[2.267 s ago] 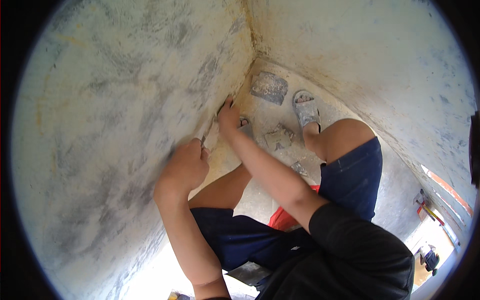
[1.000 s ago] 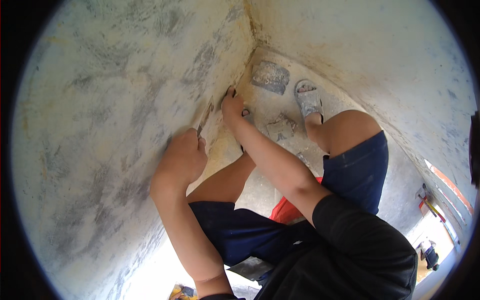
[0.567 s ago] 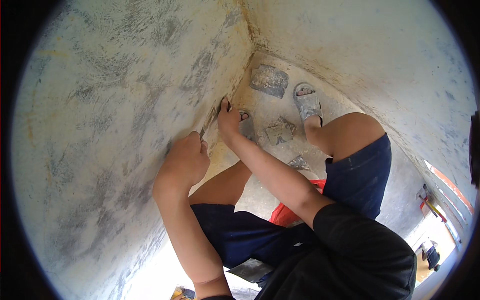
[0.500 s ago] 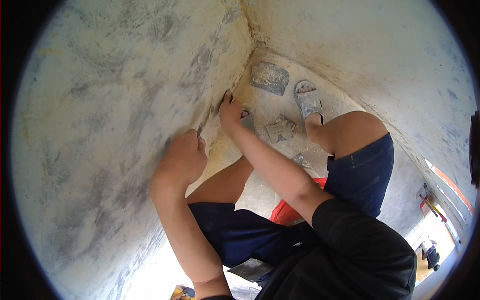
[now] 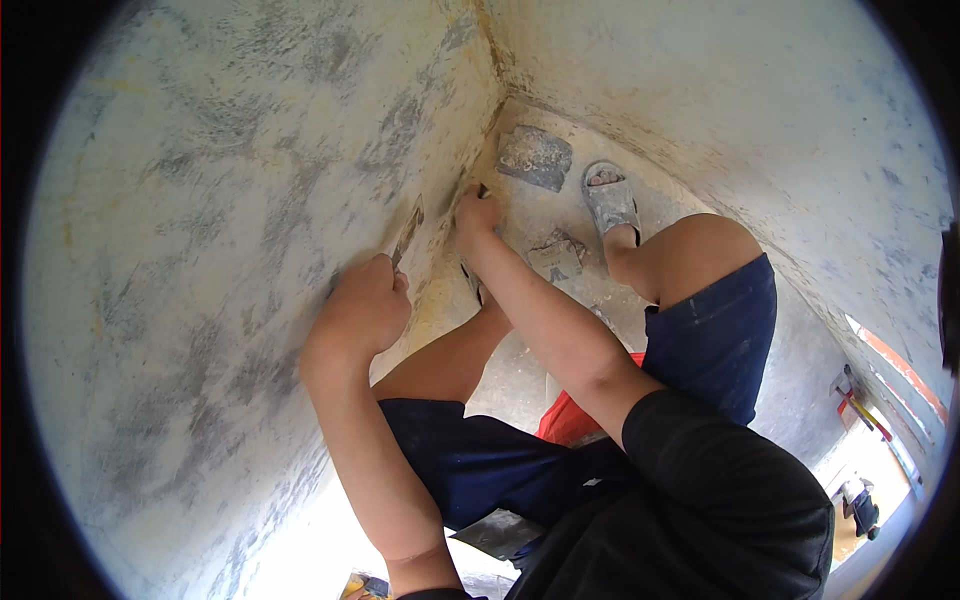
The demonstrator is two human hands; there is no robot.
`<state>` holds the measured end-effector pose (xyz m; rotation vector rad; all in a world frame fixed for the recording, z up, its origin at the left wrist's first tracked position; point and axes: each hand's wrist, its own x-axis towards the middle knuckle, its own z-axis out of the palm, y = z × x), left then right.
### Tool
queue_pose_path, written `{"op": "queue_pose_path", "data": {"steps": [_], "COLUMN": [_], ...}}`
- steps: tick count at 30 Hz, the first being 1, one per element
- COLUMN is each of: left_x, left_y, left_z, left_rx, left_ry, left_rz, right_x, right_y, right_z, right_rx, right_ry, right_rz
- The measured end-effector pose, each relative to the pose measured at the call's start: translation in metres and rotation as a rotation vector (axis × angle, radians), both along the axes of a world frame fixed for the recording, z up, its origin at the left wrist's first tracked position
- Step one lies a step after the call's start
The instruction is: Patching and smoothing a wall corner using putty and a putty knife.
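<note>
My left hand (image 5: pixel 365 305) is closed around a narrow tool with a flat metal blade, which looks like a putty knife (image 5: pixel 408 232). Its blade lies along the mottled plaster wall (image 5: pixel 230 220) on my left, near the bottom. Farther in, toward the corner, my right hand (image 5: pixel 478 212) is closed low beside the foot of that wall. Something small and dark shows at its fingers, too little of it to name. The face of the blade shows, while its handle is hidden in my left fist.
On the floor lie a grey flat slab (image 5: pixel 536 158) near the corner and a broken piece (image 5: pixel 558 255) nearer me. A second wall (image 5: pixel 700 90) rises on the right. A red bag-like thing (image 5: pixel 575 415) and a grey flat plate (image 5: pixel 497 533) sit by my legs.
My right hand has come slightly away from the wall, toward the right. The putty knife's blade has turned and more of it shows against the wall; my left hand has barely moved.
</note>
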<state>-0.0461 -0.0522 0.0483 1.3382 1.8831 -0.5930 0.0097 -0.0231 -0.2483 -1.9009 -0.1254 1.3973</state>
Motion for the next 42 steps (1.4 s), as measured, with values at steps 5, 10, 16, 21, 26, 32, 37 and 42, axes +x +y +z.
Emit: {"op": "queue_pose_path", "data": {"steps": [5, 10, 16, 21, 26, 32, 37, 42], "left_x": [0.005, 0.005, 0.011, 0.001, 0.001, -0.003, 0.006, 0.002], "left_y": [0.002, 0.003, 0.005, 0.000, 0.000, -0.005, 0.005, -0.001], "left_z": [0.005, 0.006, 0.007, 0.002, 0.007, 0.001, 0.003, 0.003], "left_rx": [-0.026, -0.008, 0.021, 0.049, 0.040, 0.016, 0.064, 0.055], "left_ry": [0.025, 0.025, 0.007, 0.015, -0.011, 0.006, -0.036, -0.004], "left_rz": [-0.024, -0.002, -0.023, -0.029, 0.005, 0.016, 0.002, 0.014], "right_x": [0.003, -0.034, -0.016, -0.017, -0.017, -0.009, 0.000, 0.030], "right_y": [0.023, -0.009, 0.036, 0.020, 0.031, 0.028, 0.005, 0.011], "right_z": [0.011, 0.047, 0.027, 0.028, 0.026, 0.043, 0.008, -0.001], "right_rx": [0.023, 0.341, 0.163, 0.157, 0.306, 0.224, 0.253, 0.204], "right_ry": [0.033, -0.063, -0.079, -0.010, -0.129, -0.091, -0.111, 0.240], "right_rz": [0.015, 0.080, 0.039, 0.086, 0.049, 0.117, -0.020, -0.068]}}
